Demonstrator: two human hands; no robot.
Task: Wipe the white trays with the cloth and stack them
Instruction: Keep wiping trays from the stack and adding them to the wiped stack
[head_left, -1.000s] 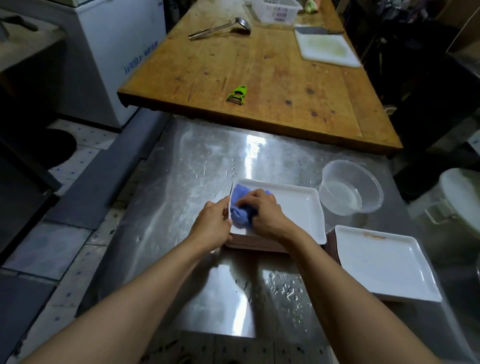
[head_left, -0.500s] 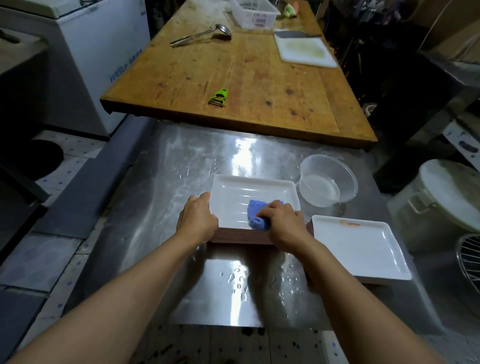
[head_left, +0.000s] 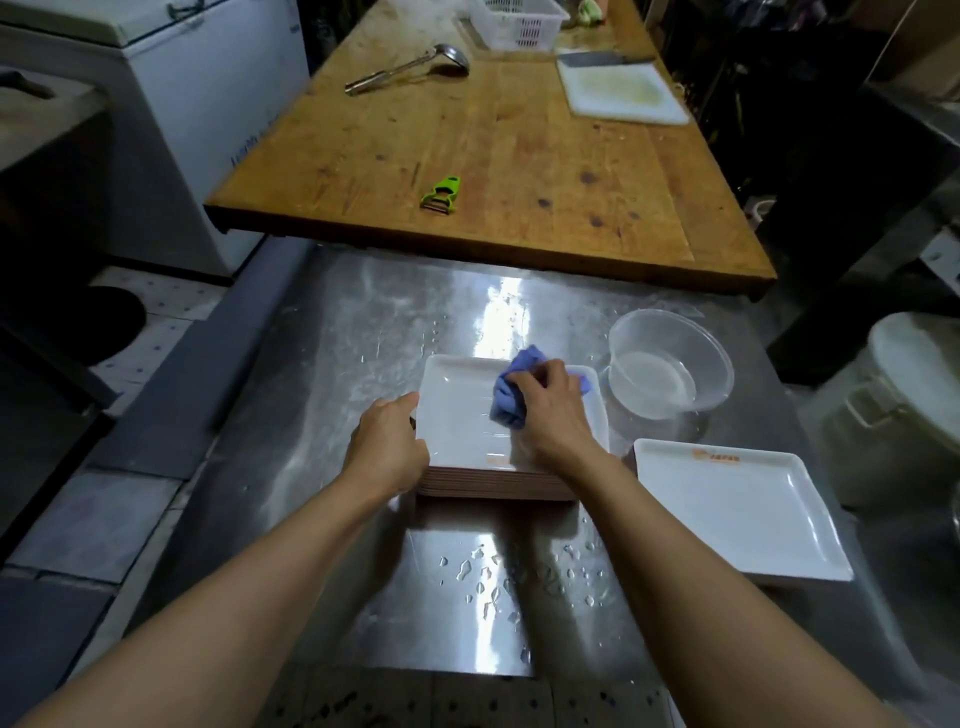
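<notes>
Evidently stiff, glossy and slippery when wet, the top white tray (head_left: 457, 415) on the stack (head_left: 493, 480) is best steadied at its rim, where the left hand (head_left: 387, 449) grips, while the right hand (head_left: 550, 410) clutches the soft blue cloth (head_left: 511, 395).

A clear bowl (head_left: 671, 362) holding water stands right of centre on the wet steel worktop (head_left: 322, 364). Above, a wooden worktop (head_left: 519, 156) carries a green peeler (head_left: 441, 194), ladle (head_left: 410, 67), white basket (head_left: 517, 23) and cutting board (head_left: 623, 92).
</notes>
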